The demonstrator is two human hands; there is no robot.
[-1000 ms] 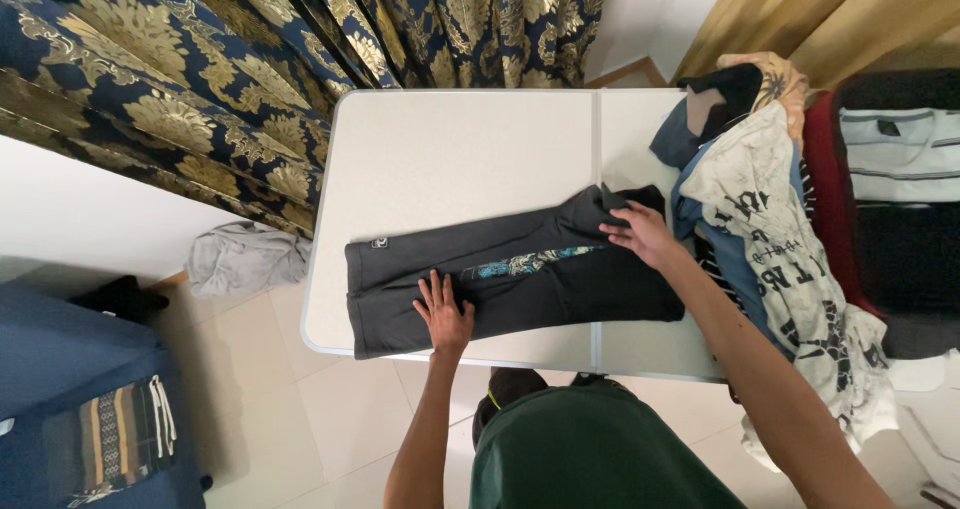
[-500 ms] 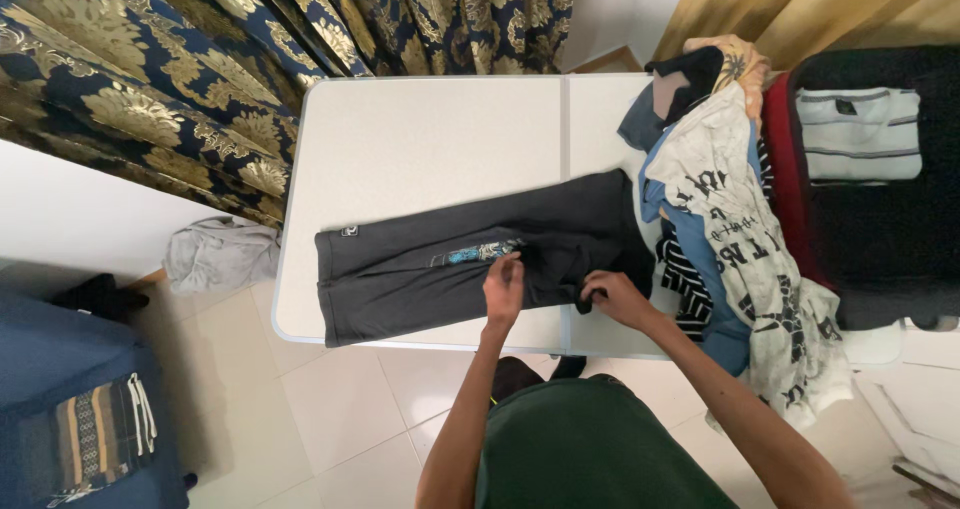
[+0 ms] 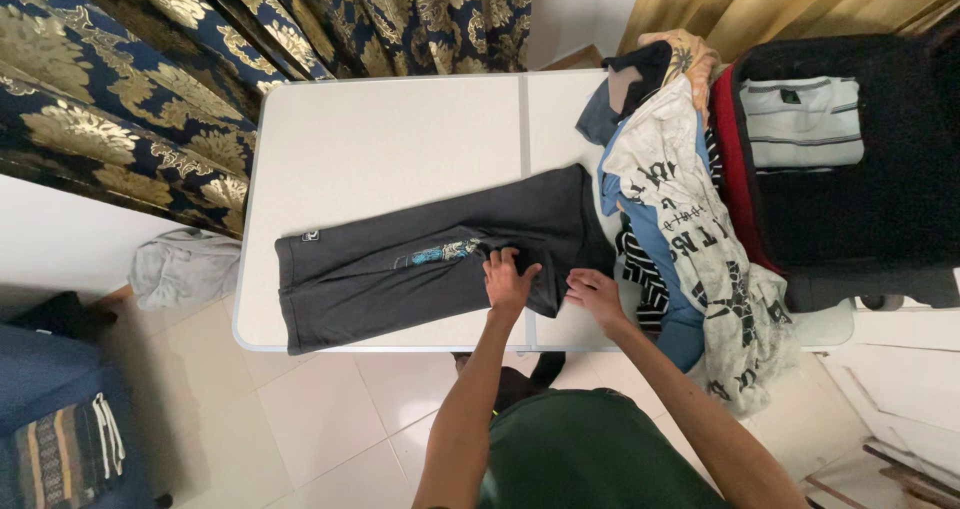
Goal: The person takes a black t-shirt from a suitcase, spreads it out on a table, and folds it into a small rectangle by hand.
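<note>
- A person in a dark green top [image 3: 590, 449] stands at the near edge of a white folding table [image 3: 400, 139], both bare arms reaching out over it.
- The left hand [image 3: 508, 279] lies palm down with fingers spread on a pair of dark grey trousers [image 3: 400, 269], pressing the cloth flat close to the table's near edge.
- The right hand [image 3: 597, 297] rests just right of the left, fingers curled at the near right corner of the trousers; whether it pinches the fabric or merely touches it cannot be told.
- The trousers lie lengthwise across the near half of the table, one end near the left edge, the other running toward a heap of clothes on the right; a small blue printed patch [image 3: 437, 254] shows near their middle.
- The heap of clothes [image 3: 680, 219] covers the table's right end, topped by a cream printed shirt, with blue and striped pieces beneath, some hanging over the near edge.
- Right of the heap, an open dark suitcase with a red rim [image 3: 850, 199] holds a folded pale striped garment [image 3: 802, 124].
- On the tiled floor to the left, a grey garment [image 3: 180, 267] lies crumpled beside the table.
- Beyond the table's far left hang navy curtains with gold pattern [image 3: 200, 59]; gold drapes [image 3: 800, 4] hang at the far right.
</note>
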